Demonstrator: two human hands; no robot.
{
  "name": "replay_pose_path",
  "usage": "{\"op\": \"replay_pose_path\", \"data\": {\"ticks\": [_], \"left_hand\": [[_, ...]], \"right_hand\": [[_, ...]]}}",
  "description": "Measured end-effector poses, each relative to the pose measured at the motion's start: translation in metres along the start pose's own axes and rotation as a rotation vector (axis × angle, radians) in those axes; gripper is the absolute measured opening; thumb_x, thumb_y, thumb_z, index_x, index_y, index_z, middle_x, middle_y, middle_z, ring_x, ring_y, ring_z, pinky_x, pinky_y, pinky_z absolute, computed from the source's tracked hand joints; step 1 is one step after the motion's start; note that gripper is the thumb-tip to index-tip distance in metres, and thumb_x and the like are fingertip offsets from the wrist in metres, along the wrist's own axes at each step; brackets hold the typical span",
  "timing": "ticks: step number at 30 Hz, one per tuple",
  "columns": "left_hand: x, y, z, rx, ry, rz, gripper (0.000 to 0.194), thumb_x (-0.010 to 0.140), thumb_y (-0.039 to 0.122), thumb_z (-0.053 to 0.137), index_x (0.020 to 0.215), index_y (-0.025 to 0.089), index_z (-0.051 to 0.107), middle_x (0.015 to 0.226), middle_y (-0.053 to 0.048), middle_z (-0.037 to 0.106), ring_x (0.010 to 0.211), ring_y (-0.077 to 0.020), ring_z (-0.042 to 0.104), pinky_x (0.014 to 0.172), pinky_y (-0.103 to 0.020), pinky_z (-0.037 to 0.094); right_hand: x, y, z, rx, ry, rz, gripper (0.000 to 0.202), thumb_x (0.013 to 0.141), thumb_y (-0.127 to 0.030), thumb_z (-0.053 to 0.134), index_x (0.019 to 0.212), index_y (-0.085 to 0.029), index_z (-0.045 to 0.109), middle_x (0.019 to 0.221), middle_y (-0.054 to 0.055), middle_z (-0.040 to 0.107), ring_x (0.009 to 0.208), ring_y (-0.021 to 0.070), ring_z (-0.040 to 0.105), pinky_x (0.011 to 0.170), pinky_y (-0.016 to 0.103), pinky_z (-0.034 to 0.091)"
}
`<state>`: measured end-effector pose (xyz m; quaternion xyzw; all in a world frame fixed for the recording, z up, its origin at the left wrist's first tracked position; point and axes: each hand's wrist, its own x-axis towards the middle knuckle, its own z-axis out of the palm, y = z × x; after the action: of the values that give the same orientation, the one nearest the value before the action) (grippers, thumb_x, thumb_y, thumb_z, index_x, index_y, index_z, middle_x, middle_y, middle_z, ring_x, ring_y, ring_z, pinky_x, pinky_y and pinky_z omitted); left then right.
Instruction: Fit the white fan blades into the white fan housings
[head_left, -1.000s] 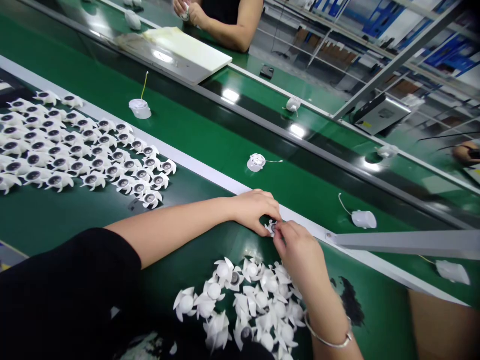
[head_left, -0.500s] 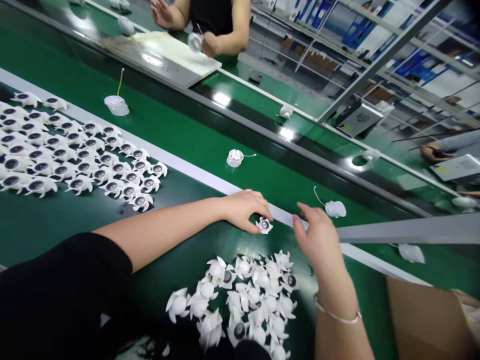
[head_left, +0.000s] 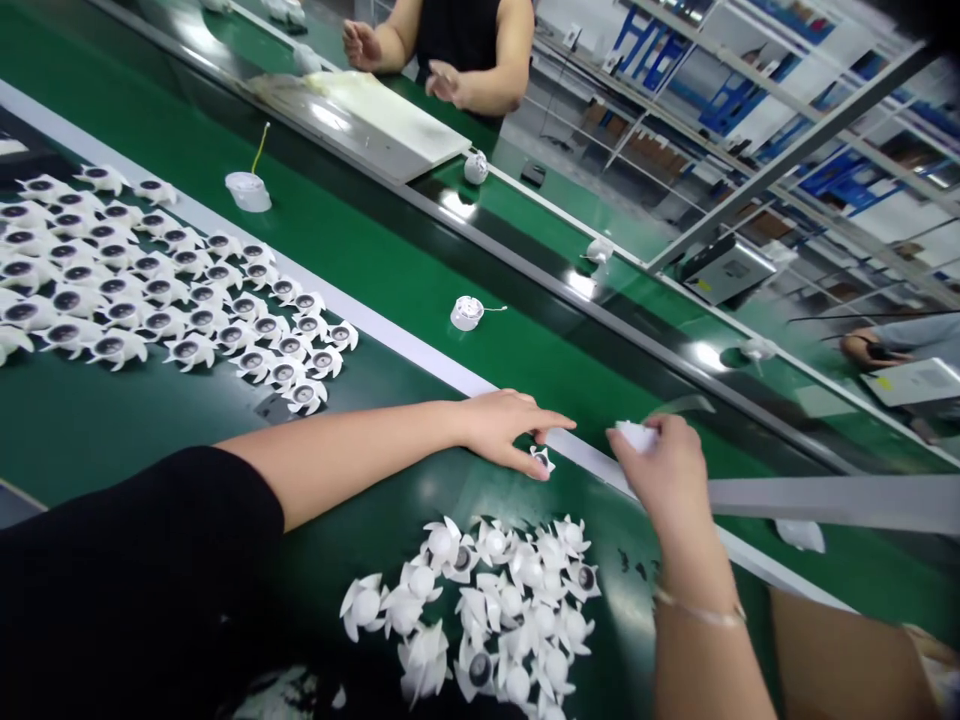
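Head view of a green bench beside a conveyor belt. The left hand rests on the bench with its fingers stretched out and slightly apart; thumb and forefinger tips touch a small white impeller lying flat on the bench just short of the pale rail at the belt's edge. The right hand, well clear of the left, is raised over the rail with its fingers curled tight around a white housing, of which only the upper edge shows. Below both hands lies a loose heap of white impellers. At far left, more impellers stand in ordered rows, hubs up. On the belt sit two white housings with wires, one near and one far. Across the belt, a second person's hands hover open over a white board.
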<state>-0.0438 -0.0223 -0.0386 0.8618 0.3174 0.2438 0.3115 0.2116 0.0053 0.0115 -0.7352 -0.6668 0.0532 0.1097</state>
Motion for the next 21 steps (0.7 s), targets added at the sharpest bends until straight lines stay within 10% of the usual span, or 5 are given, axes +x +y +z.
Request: {"op": "replay_pose_path", "data": {"ticks": [7,21], "left_hand": [[0.005,0.0,0.003,-0.221,0.199,-0.148,0.039,0.095,0.04,0.055,0.129,0.02,0.057,0.099,-0.002,0.072,0.094,-0.0162,0.065,0.084,-0.027,0.045],[0.009,-0.003,-0.001,-0.067,0.183,-0.119,0.031,0.085,0.041,0.07,0.11,0.023,0.069,0.101,-0.001,0.073,0.102,-0.0197,0.062,0.096,-0.033,0.043]], "right_hand": [[-0.095,-0.015,0.015,0.601,0.169,-0.509,0.019,0.084,-0.031,0.065,0.099,-0.02,0.06,0.114,0.011,0.063,0.105,0.0265,0.062,0.087,0.043,0.051],[-0.103,-0.023,0.041,0.28,0.169,-0.692,0.021,0.093,-0.019,0.058,0.11,-0.016,0.071,0.122,0.015,0.066,0.107,0.0271,0.066,0.088,0.043,0.057]]}}
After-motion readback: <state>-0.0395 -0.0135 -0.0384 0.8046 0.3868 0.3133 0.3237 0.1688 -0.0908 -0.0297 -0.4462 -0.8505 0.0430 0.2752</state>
